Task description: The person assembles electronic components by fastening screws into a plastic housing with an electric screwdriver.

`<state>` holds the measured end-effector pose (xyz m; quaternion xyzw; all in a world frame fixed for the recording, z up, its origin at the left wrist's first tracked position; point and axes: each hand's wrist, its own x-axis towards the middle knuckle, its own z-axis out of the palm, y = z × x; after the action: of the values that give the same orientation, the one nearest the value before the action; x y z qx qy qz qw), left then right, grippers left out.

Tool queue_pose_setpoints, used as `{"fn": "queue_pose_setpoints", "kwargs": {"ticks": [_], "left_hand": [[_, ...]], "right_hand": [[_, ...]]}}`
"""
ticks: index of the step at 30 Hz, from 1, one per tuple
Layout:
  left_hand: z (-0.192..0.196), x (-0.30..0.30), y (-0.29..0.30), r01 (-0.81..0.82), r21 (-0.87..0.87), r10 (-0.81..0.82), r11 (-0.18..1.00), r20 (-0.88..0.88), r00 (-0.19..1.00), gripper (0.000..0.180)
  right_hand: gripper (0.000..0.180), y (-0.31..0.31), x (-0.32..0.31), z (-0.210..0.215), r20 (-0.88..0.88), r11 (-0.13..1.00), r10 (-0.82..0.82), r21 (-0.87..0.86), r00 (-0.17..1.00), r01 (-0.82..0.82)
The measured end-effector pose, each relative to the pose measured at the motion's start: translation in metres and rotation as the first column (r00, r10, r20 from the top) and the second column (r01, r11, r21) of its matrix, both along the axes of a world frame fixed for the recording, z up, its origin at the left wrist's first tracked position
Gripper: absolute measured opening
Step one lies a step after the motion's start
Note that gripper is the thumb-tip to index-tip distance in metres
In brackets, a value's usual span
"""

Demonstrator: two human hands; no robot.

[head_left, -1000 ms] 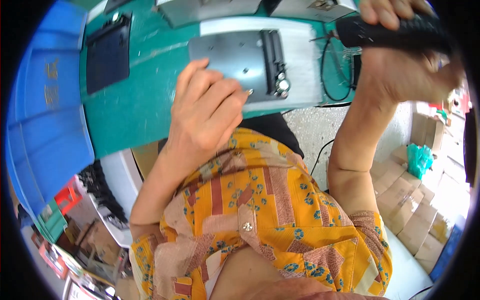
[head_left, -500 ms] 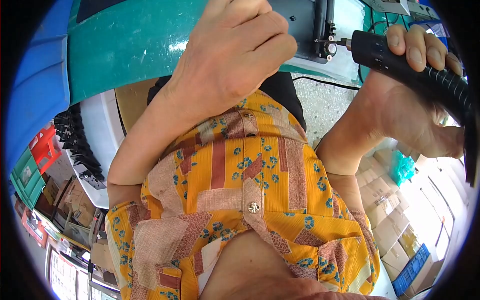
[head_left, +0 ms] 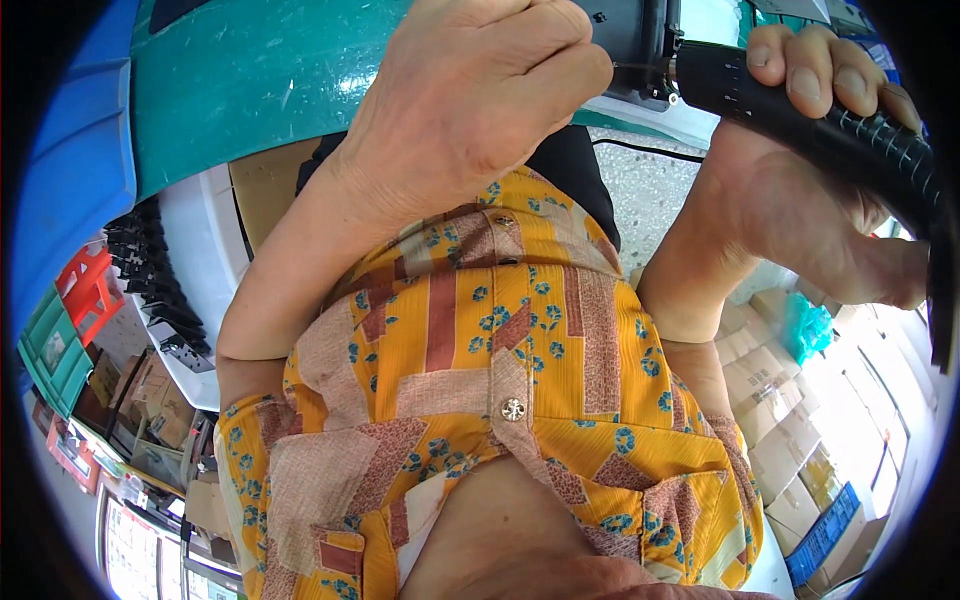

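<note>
My right hand is wrapped round a black electric screwdriver, which lies nearly level with its tip pointing left. A thin bit reaches from its nose toward my left hand, over the edge of a black plastic part. Small metal fittings sit along that edge, close by the nose. The fingers of my left hand are curled closed beside the part. Whatever they pinch, if anything, is hidden behind the knuckles. The part rests on a green-topped table.
A blue plastic bin stands at the left. Beside it, a white surface carries a row of black parts. Cardboard boxes are stacked low on the right. A black cable hangs below the table edge.
The screwdriver has moved left and slightly up, its nose now nearer my left hand. My left hand has shifted a little to the right and stays closed.
</note>
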<state>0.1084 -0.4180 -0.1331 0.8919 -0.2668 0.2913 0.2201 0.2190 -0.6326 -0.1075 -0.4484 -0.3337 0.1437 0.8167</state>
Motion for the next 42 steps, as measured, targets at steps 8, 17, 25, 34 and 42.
{"fn": "queue_pose_setpoints", "kwargs": {"ticks": [8, 17, 25, 34, 42], "left_hand": [[-0.007, -0.002, 0.001, 0.004, -0.091, -0.01, 0.996, -0.068, 0.998, 0.018], [-0.01, -0.003, 0.001, -0.005, -0.099, -0.005, 0.995, -0.104, 0.995, 0.018], [-0.007, -0.003, 0.002, 0.004, -0.092, -0.014, 0.996, -0.109, 0.994, 0.017], [-0.008, 0.002, 0.002, 0.029, -0.111, -0.038, 0.993, -0.08, 0.996, 0.018], [-0.04, 0.002, -0.005, 0.023, -0.236, -0.019, 0.971, 0.019, 1.0, 0.021]], "right_hand": [[0.095, 0.004, -0.007, -0.001, 0.047, 0.998, 0.052, 0.034, 0.998, -0.053], [0.095, 0.024, -0.01, -0.018, 0.1, 0.997, 0.057, 0.044, 0.993, -0.062], [0.095, 0.021, -0.007, -0.026, 0.151, 0.996, 0.067, 0.044, 0.986, -0.074], [0.096, 0.024, -0.018, -0.019, 0.204, 0.997, 0.071, 0.017, 0.976, -0.077], [0.092, 0.047, -0.028, -0.006, 0.45, 0.996, 0.089, -0.029, 0.889, -0.085]]}}
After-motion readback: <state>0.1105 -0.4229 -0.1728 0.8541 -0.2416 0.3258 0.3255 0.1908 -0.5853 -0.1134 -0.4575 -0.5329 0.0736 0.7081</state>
